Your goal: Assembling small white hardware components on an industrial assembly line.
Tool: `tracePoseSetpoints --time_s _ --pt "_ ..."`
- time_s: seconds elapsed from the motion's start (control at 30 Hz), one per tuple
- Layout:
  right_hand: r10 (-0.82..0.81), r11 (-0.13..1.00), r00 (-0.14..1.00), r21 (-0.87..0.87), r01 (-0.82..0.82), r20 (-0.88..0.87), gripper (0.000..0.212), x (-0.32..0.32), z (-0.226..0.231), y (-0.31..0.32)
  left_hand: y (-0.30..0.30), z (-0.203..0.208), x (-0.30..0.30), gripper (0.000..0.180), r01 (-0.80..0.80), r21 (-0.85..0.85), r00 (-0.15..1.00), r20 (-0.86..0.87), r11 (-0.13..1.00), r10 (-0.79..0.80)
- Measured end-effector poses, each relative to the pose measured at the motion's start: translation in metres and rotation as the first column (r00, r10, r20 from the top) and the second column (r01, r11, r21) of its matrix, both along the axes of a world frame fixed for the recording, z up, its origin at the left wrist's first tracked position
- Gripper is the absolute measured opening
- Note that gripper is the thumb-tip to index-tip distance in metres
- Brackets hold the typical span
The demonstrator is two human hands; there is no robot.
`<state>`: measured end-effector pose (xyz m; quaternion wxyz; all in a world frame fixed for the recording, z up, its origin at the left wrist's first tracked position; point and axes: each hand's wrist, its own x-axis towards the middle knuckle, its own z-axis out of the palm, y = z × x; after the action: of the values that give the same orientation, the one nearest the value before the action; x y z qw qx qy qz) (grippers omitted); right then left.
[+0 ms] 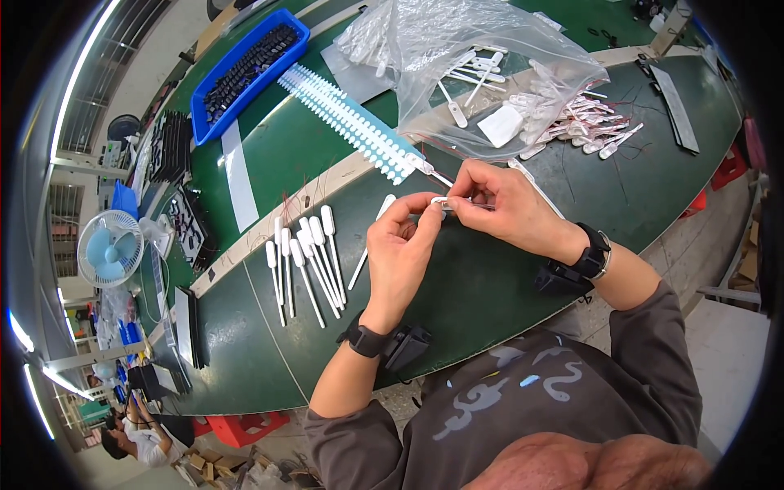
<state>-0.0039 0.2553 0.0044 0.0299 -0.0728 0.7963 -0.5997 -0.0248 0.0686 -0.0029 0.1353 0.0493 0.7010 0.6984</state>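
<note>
Tabletop: dark green [220, 367], curving with the lens; the picture's black rim cut off the room around it.
Small white piece: held above the tabletop between both hands, at mid-picture; it looked pale and glossy, with a rounded end, but fingertips covered most of it, so its full shape could not be made out.
Left grip [397, 257]: clenched, thumb and forefinger pinching the small white piece [438, 201].
Right grip [516, 209]: thumb and fingers closed on the piece's right side, the exact contact hidden.
Paddle-ended sticks [328, 220]: white, grouped left of the left grip, some overlapping.
Lone stick [364, 255]: slanted beside the left grip, partly hidden by it.
Blue strip [355, 126]: edged with white rounded tabs, its far end washed out.
Plastic bag [457, 37]: clear and wrinkled, glare blurring its contents.
Wired pieces [584, 126]: white, heaped right of the bag, red wires tangled.
Blue tray [255, 92]: full of black parts, too small to tell.
</note>
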Motion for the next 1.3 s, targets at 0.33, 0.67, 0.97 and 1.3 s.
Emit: tracePoseSetpoints --time_s 0.33,0.67,0.97,1.3 --pt "0.037 0.995 0.996 -0.096 -0.030 0.080 0.013 0.000 -0.003 -0.002 0.000 -0.003 0.007 0.014 -0.020 -0.004 0.998 -0.059 1.000 0.020" --pt "0.043 0.991 0.996 -0.130 -0.032 0.080 0.015 -0.004 -0.003 0.002 0.002 0.002 0.010 0.018 0.021 -0.155 0.989 -0.138 0.988 -0.043" --pt "-0.004 0.999 0.998 -0.049 0.007 0.061 0.015 -0.002 -0.001 0.001 -0.012 0.010 0.003 0.016 0.063 -0.293 0.988 -0.118 0.954 -0.101" --pt "0.006 1.000 0.999 -0.009 -0.006 0.052 0.016 -0.002 0.000 0.001 -0.009 0.010 0.000 0.006 -0.130 -0.417 0.804 -0.576 0.900 -0.150"
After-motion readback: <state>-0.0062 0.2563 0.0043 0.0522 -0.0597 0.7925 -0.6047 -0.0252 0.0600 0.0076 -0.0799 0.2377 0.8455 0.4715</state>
